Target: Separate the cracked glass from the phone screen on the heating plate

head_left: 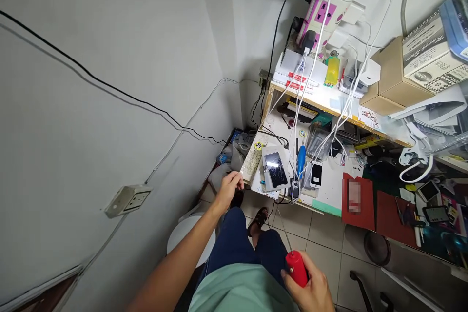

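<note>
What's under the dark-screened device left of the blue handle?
The device lies on a pale flat piece; papers poke out below that. Anything directly beneath is covered.

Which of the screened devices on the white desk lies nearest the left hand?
The larger device, its dark face streaked; the smaller, white-rimmed device lies farther from the left hand.

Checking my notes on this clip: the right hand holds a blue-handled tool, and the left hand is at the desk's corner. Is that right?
Not quite: the handle of the tool in the right hand is red, as the head view shows. The left hand is at the corner of the desk, as you say.
</note>
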Motion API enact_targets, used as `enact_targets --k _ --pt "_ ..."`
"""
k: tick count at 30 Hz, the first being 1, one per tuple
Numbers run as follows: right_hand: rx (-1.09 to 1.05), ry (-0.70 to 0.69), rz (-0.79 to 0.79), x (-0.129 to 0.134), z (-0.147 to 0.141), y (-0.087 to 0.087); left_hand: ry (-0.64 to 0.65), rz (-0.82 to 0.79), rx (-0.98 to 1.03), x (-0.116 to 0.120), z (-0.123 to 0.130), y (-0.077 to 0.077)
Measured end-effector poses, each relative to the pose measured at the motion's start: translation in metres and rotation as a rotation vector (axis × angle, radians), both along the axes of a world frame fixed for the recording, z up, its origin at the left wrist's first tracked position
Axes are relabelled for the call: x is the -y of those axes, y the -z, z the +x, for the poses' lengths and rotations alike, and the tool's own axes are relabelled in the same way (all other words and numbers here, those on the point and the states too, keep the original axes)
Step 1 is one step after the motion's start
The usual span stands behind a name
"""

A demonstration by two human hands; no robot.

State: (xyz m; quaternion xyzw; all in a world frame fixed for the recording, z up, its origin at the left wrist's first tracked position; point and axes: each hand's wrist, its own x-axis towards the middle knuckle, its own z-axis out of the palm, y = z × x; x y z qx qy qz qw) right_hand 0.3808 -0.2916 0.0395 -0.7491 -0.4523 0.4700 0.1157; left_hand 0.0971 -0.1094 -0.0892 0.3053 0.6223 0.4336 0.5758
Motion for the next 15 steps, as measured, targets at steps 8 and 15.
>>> enact_targets --k 8,15 --pt "-0.006 -0.029 -0.074 -0.015 -0.013 -0.027 0.242 -0.075 -0.223 -0.066 0.022 0.063" --pt "0.019 0.066 -0.052 -0.016 -0.032 -0.033 0.36 -0.05 -0.417 -0.088 0.018 0.074"
